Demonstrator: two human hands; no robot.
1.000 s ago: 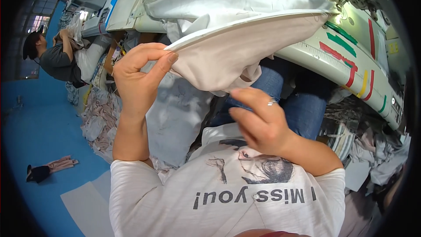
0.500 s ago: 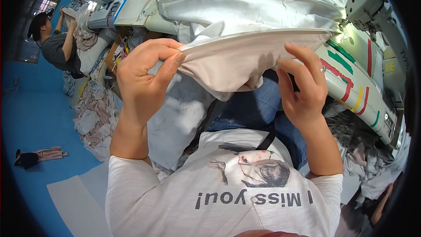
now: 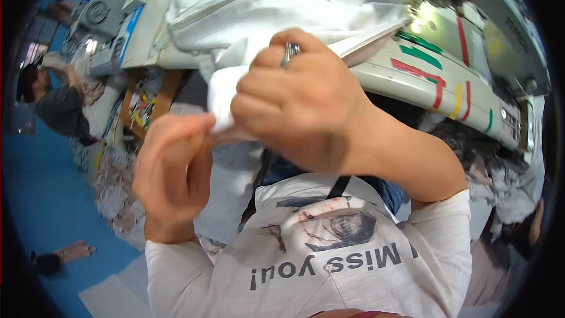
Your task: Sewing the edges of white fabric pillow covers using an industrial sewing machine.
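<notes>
My right hand, a ring on one finger, has crossed to the left and is closed around a bunched part of a white cloth. Just left of it, the fingertips of my left hand pinch the cloth's edge; this hand is slightly blurred. My right fist hides most of the gripped part. Beyond my hands, more white fabric lies in folds on the sewing table. One strip of it runs right, toward the sewing machine at the upper right.
Coloured tape strips mark the table beside the machine. A box of small items sits under the table at left. Cloth heaps lie on the blue floor, others at right. Another person handles fabric at far left.
My right hand has moved left from the cloth's right side to beside my left hand and closed on the cloth. The pale cloth stretched between my hands is now bunched. The view has shifted.
</notes>
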